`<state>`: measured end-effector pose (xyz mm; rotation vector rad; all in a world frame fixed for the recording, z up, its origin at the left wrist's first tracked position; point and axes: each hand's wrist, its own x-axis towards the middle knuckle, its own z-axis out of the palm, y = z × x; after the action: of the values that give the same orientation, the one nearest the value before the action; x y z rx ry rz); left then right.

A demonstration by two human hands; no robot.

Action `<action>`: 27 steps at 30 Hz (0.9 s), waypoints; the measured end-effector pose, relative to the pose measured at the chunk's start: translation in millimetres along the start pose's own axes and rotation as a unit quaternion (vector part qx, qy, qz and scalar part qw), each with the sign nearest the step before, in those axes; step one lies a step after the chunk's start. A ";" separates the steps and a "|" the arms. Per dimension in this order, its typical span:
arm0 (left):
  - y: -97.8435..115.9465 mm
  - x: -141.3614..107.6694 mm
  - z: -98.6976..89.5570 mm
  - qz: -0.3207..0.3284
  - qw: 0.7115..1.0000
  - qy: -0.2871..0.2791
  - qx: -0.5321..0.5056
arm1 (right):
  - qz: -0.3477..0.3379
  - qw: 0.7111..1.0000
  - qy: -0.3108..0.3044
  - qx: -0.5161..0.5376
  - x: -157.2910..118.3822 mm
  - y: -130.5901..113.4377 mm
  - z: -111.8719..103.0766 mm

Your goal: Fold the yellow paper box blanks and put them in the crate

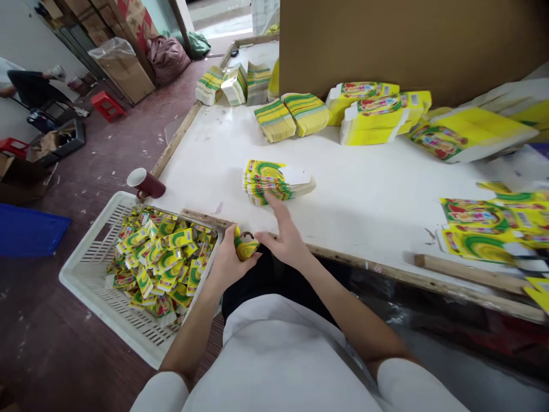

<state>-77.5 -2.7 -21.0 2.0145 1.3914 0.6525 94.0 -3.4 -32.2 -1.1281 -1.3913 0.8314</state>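
Over the near table edge, my left hand (227, 262) is closed around a small yellow and green carton (246, 249) whose upper end stands open. My right hand (290, 242) has its fingers apart; its thumb tip is at the carton's edge, and whether they touch I cannot tell. The right index finger reaches toward a fanned stack of flat cartons (266, 182) on the white table (206, 154). To the left of my left hand, a white plastic crate (103, 309) holds many small folded cartons (158, 257).
A dark red mug (148, 184) stands at the table's left corner. Bundled flat cartons (377, 117) line the back, below a large brown cardboard panel (407, 46). More loose cartons (480, 226) and a wooden strip (467, 273) lie on the right. A red stool (108, 106) is on the floor.
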 end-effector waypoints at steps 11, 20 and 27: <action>-8.8 -1.0 6.7 0.073 0.997 -0.026 0.009 | 0.108 0.962 -0.152 0.198 -8.3 17.1 11.8; -19.1 9.8 -8.8 0.013 0.997 -0.035 -0.067 | -0.050 0.952 -0.295 -0.063 2.5 6.6 -16.4; -7.2 4.5 -9.5 0.043 0.999 -0.022 0.022 | 0.005 0.963 -0.267 -0.045 4.7 5.3 0.0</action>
<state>-87.2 5.3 -19.2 2.1203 1.3099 0.6170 95.2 2.6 -35.7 -1.0183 -1.8829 1.1443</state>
